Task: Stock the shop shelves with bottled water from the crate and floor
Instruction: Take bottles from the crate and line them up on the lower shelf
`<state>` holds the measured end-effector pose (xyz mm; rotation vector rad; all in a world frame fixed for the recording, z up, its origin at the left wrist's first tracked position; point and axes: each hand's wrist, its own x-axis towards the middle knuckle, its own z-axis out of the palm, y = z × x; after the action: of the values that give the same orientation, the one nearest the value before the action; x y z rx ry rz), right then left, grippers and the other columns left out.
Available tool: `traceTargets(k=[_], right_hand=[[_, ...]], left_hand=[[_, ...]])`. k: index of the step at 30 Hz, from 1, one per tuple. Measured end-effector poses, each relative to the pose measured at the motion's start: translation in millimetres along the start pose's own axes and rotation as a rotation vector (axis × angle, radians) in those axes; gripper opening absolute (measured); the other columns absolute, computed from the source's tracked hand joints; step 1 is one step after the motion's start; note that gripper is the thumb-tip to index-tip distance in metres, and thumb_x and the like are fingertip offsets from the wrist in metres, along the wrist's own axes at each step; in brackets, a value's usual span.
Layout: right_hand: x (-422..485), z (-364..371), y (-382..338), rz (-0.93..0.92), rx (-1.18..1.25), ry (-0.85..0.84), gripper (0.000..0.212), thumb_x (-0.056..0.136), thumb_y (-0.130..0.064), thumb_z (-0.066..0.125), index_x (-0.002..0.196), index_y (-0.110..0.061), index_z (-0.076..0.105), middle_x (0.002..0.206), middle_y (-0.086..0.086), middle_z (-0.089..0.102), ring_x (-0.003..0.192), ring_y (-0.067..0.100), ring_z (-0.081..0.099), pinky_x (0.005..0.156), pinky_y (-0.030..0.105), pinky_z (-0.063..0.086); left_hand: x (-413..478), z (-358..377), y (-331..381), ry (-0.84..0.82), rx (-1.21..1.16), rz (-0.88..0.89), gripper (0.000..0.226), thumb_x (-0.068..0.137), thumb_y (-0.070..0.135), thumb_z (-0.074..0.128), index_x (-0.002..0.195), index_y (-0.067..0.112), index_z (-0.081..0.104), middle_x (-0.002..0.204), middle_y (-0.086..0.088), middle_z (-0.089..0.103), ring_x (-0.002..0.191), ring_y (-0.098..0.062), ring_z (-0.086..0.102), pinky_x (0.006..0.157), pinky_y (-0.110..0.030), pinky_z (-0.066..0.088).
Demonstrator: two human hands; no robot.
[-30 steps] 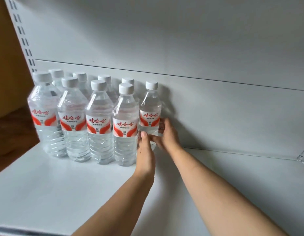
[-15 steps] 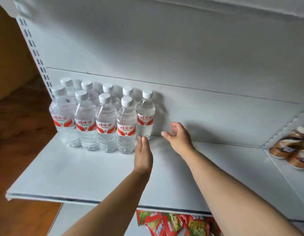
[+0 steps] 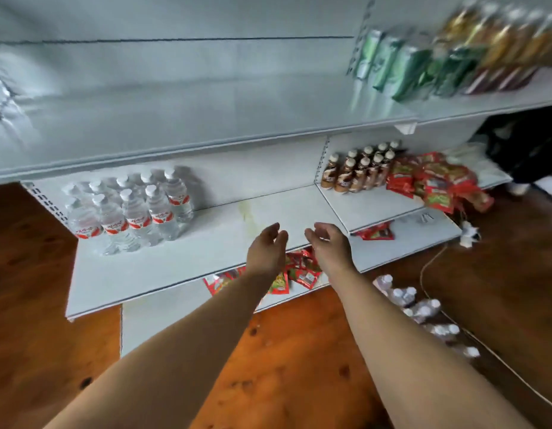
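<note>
- On the left end of the white middle shelf [image 3: 225, 233], the water bottles [image 3: 138, 218] stand upright in two tight rows, the back row close to the rear panel.
- Each bottle is clear plastic with a white screw cap and a red-and-white label band around its middle; motion blur makes the print unreadable.
- More bottled water [image 3: 423, 306] sits on the wooden floor [image 3: 284, 351] at the lower right, a loose cluster of clear bodies and white caps, too blurred to count.
- Left hand [image 3: 265, 249] hangs over the shelf's front edge, well apart from the stocked bottles, fingers loosely curled and grasping nothing.
- Right hand [image 3: 329, 246] hovers just beside it, palm turned inward, fingers likewise relaxed and empty.
- Brown drink bottles [image 3: 358, 170] with pale caps stand in rows on the neighbouring shelf section to the right, with a heap of red snack packets [image 3: 432, 184] next to them.
- Further red packets [image 3: 302, 272] lie on the lower shelf beneath the hands.
- Green packs [image 3: 401, 66] line the upper shelf at the right, heavily blurred.
- A pale cord [image 3: 429, 264] trails across the floor near the floor bottles.
</note>
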<state>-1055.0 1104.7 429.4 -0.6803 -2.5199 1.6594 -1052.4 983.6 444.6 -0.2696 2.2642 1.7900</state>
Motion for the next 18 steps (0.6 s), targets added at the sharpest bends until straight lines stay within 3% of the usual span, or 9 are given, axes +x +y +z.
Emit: traceTargets(k=[4,6,8,10,12,18], right_hand=[[-74,-106,36,0.093,0.135,0.192,0.035,0.087,-0.025,0.062,0.119,-0.012,0.055,0.112,0.008,0.058,0.109,0.026,0.056,0.094,0.043,0.048],[-119,-163,74,0.133,0.176,0.288,0.032,0.088,-0.022,0.061,0.117,-0.01,0.057,0.108,0.007,0.059,0.102,0.022,0.057,0.088,0.037,0.051],[-167,-219,117,0.185,0.196,0.369,0.03,0.09,-0.023,0.058,0.116,-0.008,0.057,0.107,0.007,0.061,0.102,0.021,0.057,0.088,0.033,0.049],[-214,-272,164,0.268,0.234,0.433,0.021,0.09,-0.021,0.057,0.109,-0.012,0.06,0.111,0.01,0.062,0.107,0.025,0.057,0.097,0.042,0.046],[-258,-317,210,0.355,0.246,0.49,0.006,0.089,-0.019,0.059,0.095,-0.02,0.06,0.109,0.009,0.062,0.106,0.024,0.057,0.099,0.047,0.045],[-349,-401,331,0.634,0.266,0.671,0.036,0.09,-0.026,0.058,0.122,-0.008,0.054,0.124,0.01,0.057,0.117,0.026,0.053,0.103,0.046,0.042]], left_hand=[[-89,77,27,-0.223,0.073,0.078,0.039,0.094,0.024,0.049,0.128,0.007,0.054,0.13,-0.014,0.057,0.122,-0.026,0.052,0.102,-0.032,0.039],[-135,126,26,-0.326,0.126,0.118,0.049,0.086,0.035,0.049,0.126,0.008,0.056,0.127,-0.014,0.059,0.12,-0.028,0.053,0.103,-0.038,0.041],[-189,178,18,-0.408,0.141,0.125,0.04,0.089,0.032,0.051,0.122,0.01,0.059,0.125,-0.012,0.06,0.119,-0.027,0.053,0.104,-0.039,0.04],[-244,227,7,-0.519,0.163,0.133,0.023,0.094,0.025,0.05,0.108,0.015,0.064,0.118,-0.01,0.062,0.116,-0.025,0.054,0.102,-0.033,0.04],[-291,276,-10,-0.617,0.19,0.119,0.022,0.095,0.023,0.049,0.109,0.015,0.064,0.117,-0.01,0.061,0.115,-0.025,0.053,0.098,-0.03,0.038],[-369,391,-73,-0.845,0.339,0.06,0.034,0.096,0.023,0.048,0.128,0.013,0.054,0.119,-0.005,0.058,0.11,-0.022,0.054,0.09,-0.028,0.042]])
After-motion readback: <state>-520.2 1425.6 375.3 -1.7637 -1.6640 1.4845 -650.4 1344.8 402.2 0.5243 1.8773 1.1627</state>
